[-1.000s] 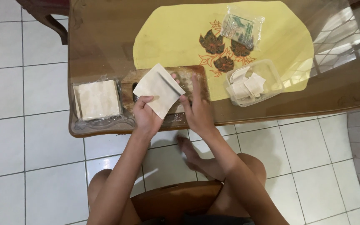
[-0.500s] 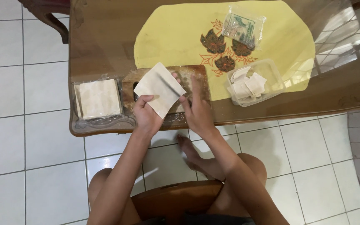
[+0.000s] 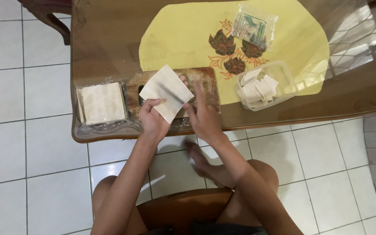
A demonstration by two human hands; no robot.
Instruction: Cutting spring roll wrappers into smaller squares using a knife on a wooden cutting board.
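Left hand: the left hand (image 3: 152, 118) pinches the near corner of a thin square wrapper sheet (image 3: 167, 91), thumb on top and fingers folded underneath.
Right hand: the right hand (image 3: 203, 117) is blurred, flat with fingers stretched out, beside the sheet's right edge; it grips nothing, and whether it touches the sheet cannot be told.
Wrapper sheet: pale cream, matte, paper-thin, turned diamond-wise; it reaches up and away from the left thumb, with a faint dark line across the middle.
Cutting board: a brown wooden cutting board (image 3: 205, 82), rectangular with rounded corners and dusted white, lies under the sheet, just beyond both hands.
Wrapper stack: a square stack of wrappers (image 3: 102, 102) in crinkled clear plastic sits just left of the left hand.
Plastic tub: a clear, rounded plastic tub (image 3: 283, 76) holding folded white pieces stands right of the right hand, apart from it.
Packet: a small clear packet (image 3: 253, 25) lies far beyond the right hand on the yellow mat (image 3: 183, 39).
Table: the glossy brown table (image 3: 105, 48) has a reflective top.
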